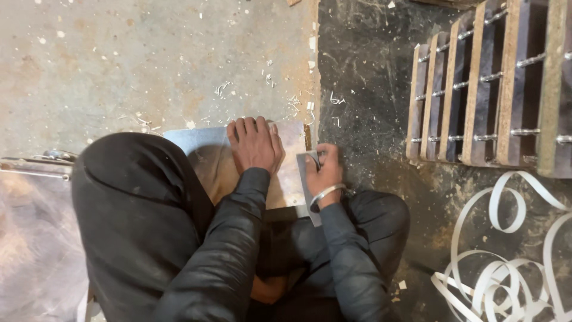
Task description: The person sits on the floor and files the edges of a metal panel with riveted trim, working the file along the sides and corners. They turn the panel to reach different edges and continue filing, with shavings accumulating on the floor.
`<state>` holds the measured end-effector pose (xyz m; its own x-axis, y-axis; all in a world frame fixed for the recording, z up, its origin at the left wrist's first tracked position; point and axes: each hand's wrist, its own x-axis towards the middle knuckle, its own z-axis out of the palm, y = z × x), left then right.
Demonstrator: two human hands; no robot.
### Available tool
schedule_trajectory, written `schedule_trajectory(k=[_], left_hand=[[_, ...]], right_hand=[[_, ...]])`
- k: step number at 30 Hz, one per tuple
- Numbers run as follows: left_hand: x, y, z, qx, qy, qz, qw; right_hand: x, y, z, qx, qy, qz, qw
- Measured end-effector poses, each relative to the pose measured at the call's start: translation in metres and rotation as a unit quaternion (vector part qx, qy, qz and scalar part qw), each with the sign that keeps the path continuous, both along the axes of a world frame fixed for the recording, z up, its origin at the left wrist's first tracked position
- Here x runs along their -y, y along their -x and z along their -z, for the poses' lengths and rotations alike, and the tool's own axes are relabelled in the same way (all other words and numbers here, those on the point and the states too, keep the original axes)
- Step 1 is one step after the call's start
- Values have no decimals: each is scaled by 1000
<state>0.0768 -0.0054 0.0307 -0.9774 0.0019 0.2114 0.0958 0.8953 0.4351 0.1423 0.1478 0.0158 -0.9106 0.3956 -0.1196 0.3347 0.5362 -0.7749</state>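
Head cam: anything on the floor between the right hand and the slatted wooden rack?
Nothing sizeable: between the right hand and the slatted wooden rack the head view shows only dark floor with small pale shavings.

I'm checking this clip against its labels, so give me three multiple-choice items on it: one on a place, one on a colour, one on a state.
1. Where do the loose curled strips lie?
A. lower right floor
B. upper left floor
C. on the metal sheet

2. What colour are the person's sleeves?
A. white
B. black
C. red

3. How is the left hand?
A. raised in the air
B. clenched round a strip
C. pressed flat on the metal sheet

Answers:
1 A, the pale strips coil on the dark floor at lower right.
2 B, both arms show black sleeves.
3 C, its fingers are spread flat on the sheet, while the right hand grips a tool at the sheet's edge.
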Motion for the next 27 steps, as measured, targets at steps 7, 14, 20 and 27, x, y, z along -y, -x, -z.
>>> schedule_trajectory(k=[7, 14, 20, 27], left_hand=[[7, 9, 8, -25, -13, -6, 1000], [6, 14, 18, -8, 12, -4, 1000], [6, 18, 22, -20, 11, -7, 1000], [4, 20, 28, 2, 13, -2, 1000]], right_hand=[[16, 22, -13, 50, -55, -28, 997], [1, 62, 5, -8, -30, -110, 993], [-11, 65, 9, -26, -23, -156, 987], [-6, 65, 26, -41, 15, -48, 998]])
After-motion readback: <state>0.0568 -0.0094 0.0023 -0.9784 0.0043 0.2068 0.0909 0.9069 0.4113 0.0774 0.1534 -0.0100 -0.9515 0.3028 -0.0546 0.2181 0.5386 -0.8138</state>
